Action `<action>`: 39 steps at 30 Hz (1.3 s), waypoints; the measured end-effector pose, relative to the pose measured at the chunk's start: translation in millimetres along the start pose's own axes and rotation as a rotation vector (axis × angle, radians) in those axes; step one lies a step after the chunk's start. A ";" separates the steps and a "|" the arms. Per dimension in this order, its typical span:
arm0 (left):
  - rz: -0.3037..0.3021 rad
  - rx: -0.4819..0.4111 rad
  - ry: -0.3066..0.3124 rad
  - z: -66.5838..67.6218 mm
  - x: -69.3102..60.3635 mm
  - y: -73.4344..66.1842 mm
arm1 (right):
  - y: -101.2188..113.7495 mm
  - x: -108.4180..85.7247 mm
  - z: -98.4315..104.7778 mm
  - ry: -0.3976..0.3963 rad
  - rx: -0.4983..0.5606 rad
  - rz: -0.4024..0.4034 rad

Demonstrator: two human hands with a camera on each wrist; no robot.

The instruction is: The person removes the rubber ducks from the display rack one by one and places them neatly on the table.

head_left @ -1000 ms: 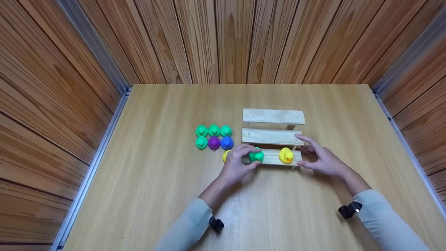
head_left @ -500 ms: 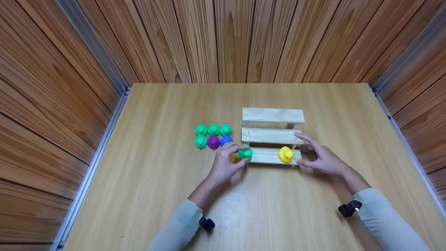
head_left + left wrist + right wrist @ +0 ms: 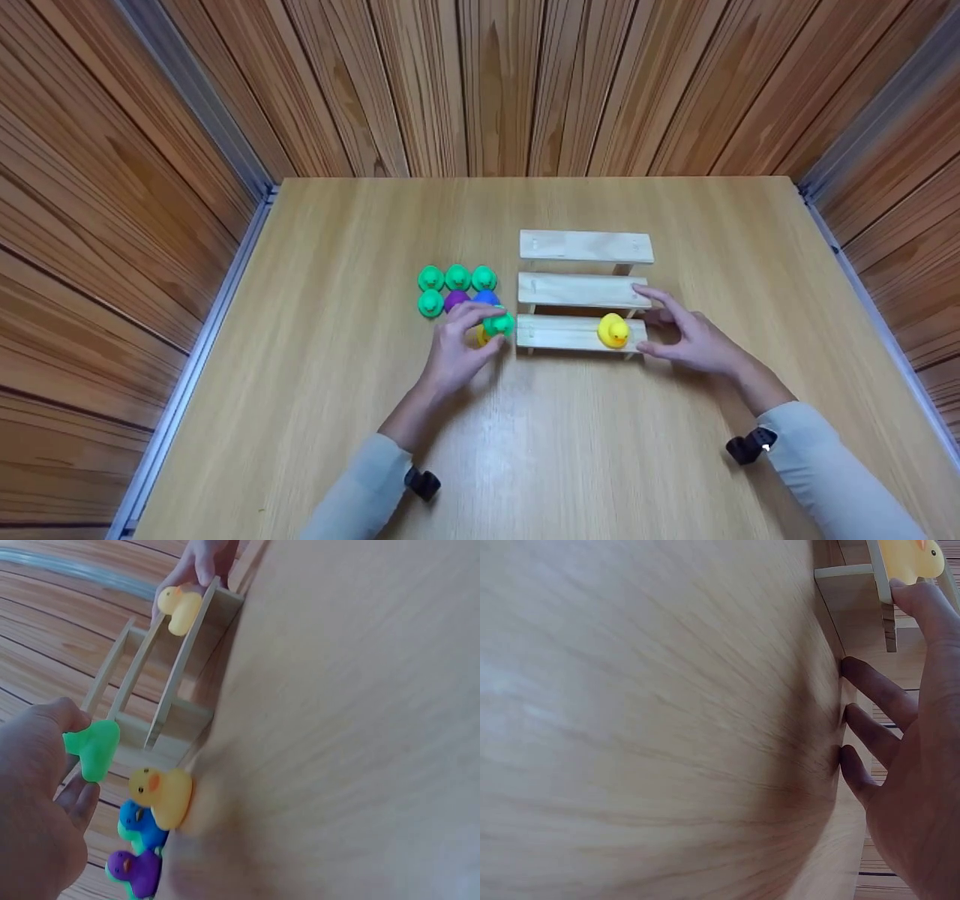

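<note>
My left hand pinches a green rubber duck between thumb and fingers, held up just left of a three-step wooden stand. Below it, a yellow duck stands on the table, partly hidden in the head view. Another yellow duck sits near the right end of the stand's lowest step. My right hand rests against that end. Its thumb touches the lowest step's edge and a finger lies on the middle step, while other fingertips reach down to the tabletop.
Left of the stand, several green ducks stand in rows with a purple duck and a blue duck. Wood-panelled walls enclose the table at the back and sides.
My left hand has carried the green duck leftward, from above the lowest step to beyond the stand's left end. The right hand has stayed in place at the right end.
</note>
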State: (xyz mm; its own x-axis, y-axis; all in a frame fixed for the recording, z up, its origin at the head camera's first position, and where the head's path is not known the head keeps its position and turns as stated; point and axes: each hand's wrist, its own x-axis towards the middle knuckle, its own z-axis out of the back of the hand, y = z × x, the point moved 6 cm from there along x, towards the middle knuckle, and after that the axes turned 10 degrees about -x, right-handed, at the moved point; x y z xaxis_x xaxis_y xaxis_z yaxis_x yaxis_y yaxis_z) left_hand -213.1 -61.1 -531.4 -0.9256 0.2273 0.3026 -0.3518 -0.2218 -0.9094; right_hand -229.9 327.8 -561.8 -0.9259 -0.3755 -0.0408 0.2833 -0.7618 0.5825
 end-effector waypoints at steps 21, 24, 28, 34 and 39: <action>0.055 -0.019 -0.067 32.2 -18.4 23.5 | 1.7 2.6 0.1 -0.002 0.025 0.031; 0.043 -0.018 -0.083 36.3 -19.4 24.5 | 2.3 2.0 0.3 -0.013 0.012 0.027; 0.030 0.013 -0.097 40.6 -21.1 27.5 | 1.9 1.5 0.4 -0.019 0.004 0.016; 0.046 0.060 -0.101 43.4 -23.8 32.7 | 0.8 1.3 0.1 -0.006 0.007 0.011; 0.080 0.075 -0.104 44.2 -24.7 35.4 | 0.7 1.2 -1.0 -0.005 0.017 0.020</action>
State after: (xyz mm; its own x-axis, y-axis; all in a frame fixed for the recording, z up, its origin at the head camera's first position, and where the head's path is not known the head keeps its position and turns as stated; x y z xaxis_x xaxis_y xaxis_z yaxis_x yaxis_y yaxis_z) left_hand -208.9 -116.5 -558.5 -0.9593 0.1069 0.2613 -0.2818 -0.3060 -0.9094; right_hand -230.6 326.3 -562.2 -0.9214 -0.3877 -0.0251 0.2973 -0.7452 0.5969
